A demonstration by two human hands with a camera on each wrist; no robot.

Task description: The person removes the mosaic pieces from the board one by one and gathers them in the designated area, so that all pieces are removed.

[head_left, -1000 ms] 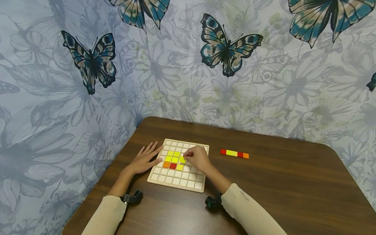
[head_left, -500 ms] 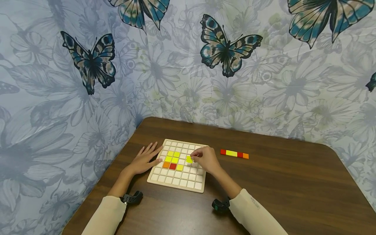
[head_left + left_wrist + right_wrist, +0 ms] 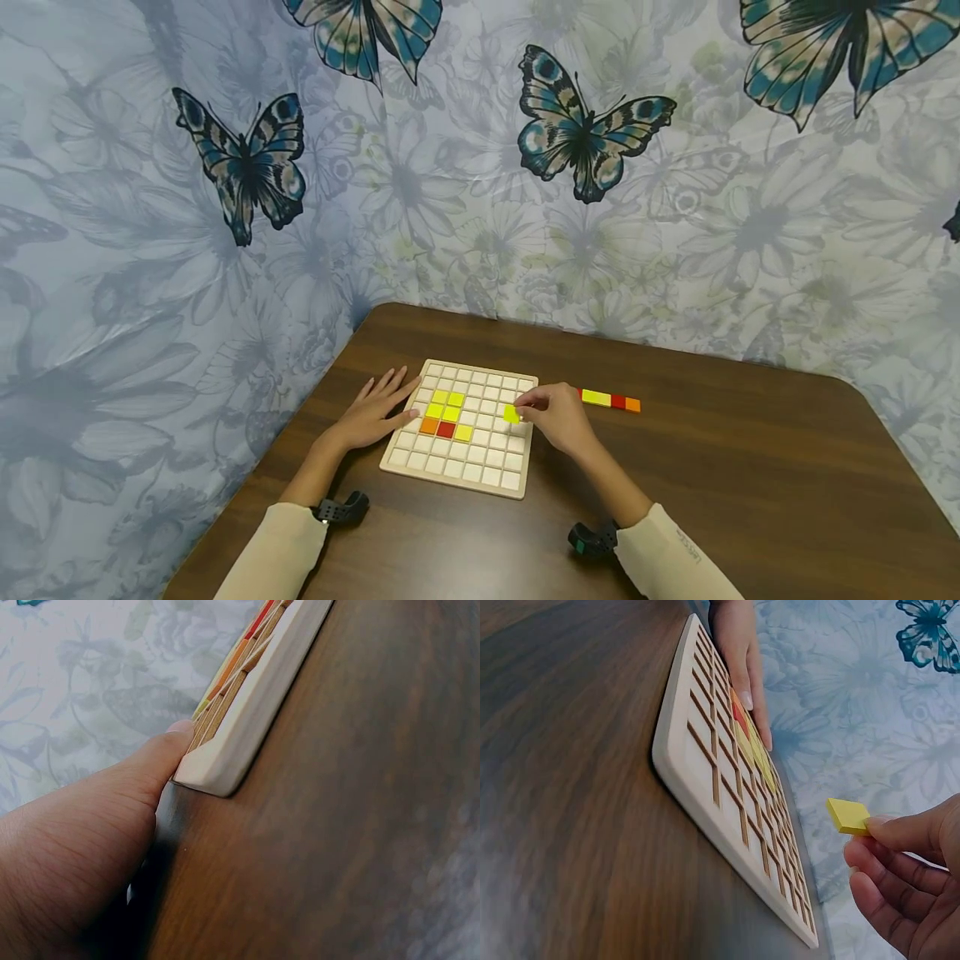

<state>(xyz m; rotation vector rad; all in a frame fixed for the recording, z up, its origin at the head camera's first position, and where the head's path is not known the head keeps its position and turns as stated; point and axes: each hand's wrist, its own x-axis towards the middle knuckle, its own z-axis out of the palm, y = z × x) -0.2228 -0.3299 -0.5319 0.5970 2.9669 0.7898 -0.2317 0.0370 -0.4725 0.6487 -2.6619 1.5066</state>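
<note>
A pale wooden board [image 3: 480, 454] with a grid of square cells lies on the table. Set in its cells are several yellow tiles [image 3: 451, 413], an orange tile [image 3: 429, 426] and a red tile [image 3: 446, 430]. My right hand [image 3: 562, 417] pinches a yellow tile [image 3: 847, 816] between thumb and index finger, held above the board's right side. Spread out at the board's left edge, my left hand [image 3: 371, 417] rests with straight fingers. Its thumb [image 3: 169, 750] touches the board's rim in the left wrist view; its other fingers are out of sight there.
Right of the board, a row of loose tiles lies on the brown table [image 3: 712, 467]: yellow [image 3: 596, 398], red [image 3: 618, 402] and orange [image 3: 633, 405]. My right hand partly hides the row's left end. Behind the table hangs a butterfly-patterned cloth [image 3: 450, 250].
My right hand has moved right across the board with the yellow tile, from beside the set tiles to near the right edge. My left hand stays put. The head view has shifted slightly.
</note>
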